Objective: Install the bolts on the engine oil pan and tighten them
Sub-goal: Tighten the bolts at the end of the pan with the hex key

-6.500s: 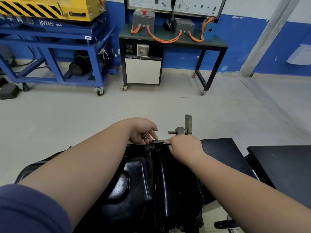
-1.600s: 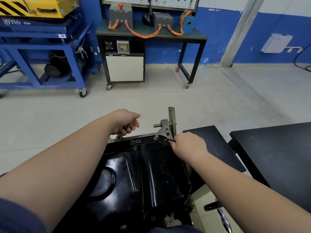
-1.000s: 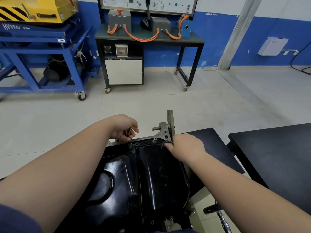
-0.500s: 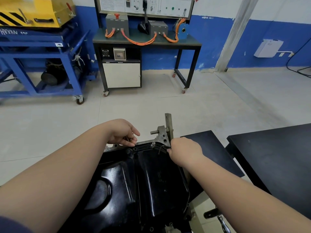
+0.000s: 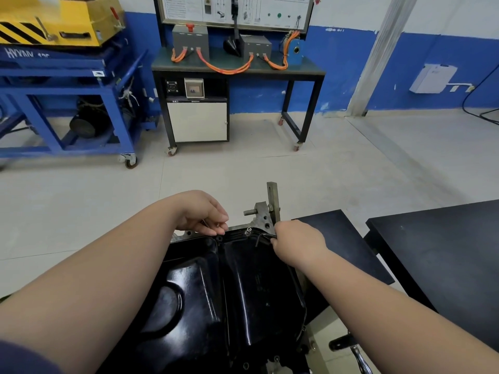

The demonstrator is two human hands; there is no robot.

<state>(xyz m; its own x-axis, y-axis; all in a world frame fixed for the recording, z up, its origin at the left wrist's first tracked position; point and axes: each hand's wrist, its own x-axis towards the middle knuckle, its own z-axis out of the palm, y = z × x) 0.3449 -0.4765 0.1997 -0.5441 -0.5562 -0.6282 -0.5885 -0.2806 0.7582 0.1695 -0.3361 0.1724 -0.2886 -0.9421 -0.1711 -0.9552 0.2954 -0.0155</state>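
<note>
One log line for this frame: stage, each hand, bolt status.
stage: bolting oil pan far flange | left hand: pinches loose bolts at flange | right hand: grips hex key beside seated bolt

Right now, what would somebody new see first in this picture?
A big shiny black oil pan fills the bottom middle, under both arms. At its far rim the right hand grips a small black bent key beside a bolt, while the left hand curls its fingers nearby. Behind, bright orange cables loop across a bench by the blue wall.

Glossy blk oil pan (image 5: pixel 243 287), blue/wht wall (image 5: pixel 405 63)
</note>
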